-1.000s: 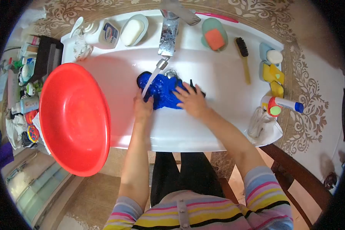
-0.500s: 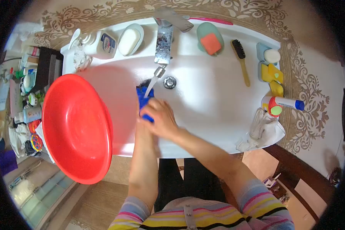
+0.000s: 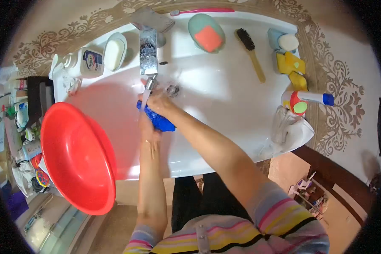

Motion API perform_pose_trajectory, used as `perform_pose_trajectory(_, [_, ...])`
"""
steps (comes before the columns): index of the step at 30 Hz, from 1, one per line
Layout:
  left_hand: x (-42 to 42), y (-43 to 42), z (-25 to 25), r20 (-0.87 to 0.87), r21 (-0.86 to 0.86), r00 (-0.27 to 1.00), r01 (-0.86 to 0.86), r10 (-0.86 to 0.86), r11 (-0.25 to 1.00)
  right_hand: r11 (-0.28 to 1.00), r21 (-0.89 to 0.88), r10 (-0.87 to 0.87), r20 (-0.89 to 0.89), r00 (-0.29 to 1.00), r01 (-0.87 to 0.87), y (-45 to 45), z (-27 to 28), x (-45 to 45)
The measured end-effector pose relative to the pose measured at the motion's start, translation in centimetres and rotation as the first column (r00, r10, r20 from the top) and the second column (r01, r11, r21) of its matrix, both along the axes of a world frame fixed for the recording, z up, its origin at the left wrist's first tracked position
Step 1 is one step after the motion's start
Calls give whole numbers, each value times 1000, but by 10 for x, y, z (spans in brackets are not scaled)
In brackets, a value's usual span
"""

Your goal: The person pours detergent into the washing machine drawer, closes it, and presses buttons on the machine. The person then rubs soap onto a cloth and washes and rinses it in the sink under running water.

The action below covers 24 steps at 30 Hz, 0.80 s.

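My right hand [image 3: 157, 103] is under the tap's running water with its fingers closed over a wet blue cloth [image 3: 161, 122]. The cloth is bunched, and part of it hangs to the right. My left hand [image 3: 145, 124] is below and against the cloth, and its fingers are mostly hidden by the cloth and the right hand. Above both hands the metal tap [image 3: 148, 53] pours a stream onto the right hand and the cloth. Beside the right hand is the drain [image 3: 172, 90] of the white sink [image 3: 207, 139].
A big red basin [image 3: 78, 161] rests on the sink's left side. Along the back rim are a white bottle [image 3: 86, 63], soap dishes, a pink toothbrush [image 3: 203, 12] and a wooden brush [image 3: 253, 57]. Yellow sponges [image 3: 290, 63], a blue-capped bottle [image 3: 309, 98] and white cloth [image 3: 294, 131] line the right.
My right hand has moved up the cloth, under the water stream. The cloth, stretched out before, is now bunched below the right hand. The view has shifted, with the tap now further left.
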<state>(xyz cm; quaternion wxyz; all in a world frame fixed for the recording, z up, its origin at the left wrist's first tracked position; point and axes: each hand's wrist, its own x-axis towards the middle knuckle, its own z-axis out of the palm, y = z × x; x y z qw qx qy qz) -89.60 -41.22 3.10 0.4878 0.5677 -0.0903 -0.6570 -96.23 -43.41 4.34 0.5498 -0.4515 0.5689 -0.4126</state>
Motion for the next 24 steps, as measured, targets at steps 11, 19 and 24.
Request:
perform_pose_trajectory(11, [7, -1, 38, 16, 55, 995, 99, -100, 994, 994, -109, -63, -458, 887, 14, -6, -9, -10])
perform_pose_trajectory(19, [66, -40, 10, 430, -143, 899, -28, 87, 989, 967, 97, -102, -702, 705, 237, 93, 26, -104])
perform_pose_trajectory(24, [62, -18, -119, 761, -29, 631, 267, -152, 963, 922, -187, -380, -616, 690, 340, 53, -57, -125])
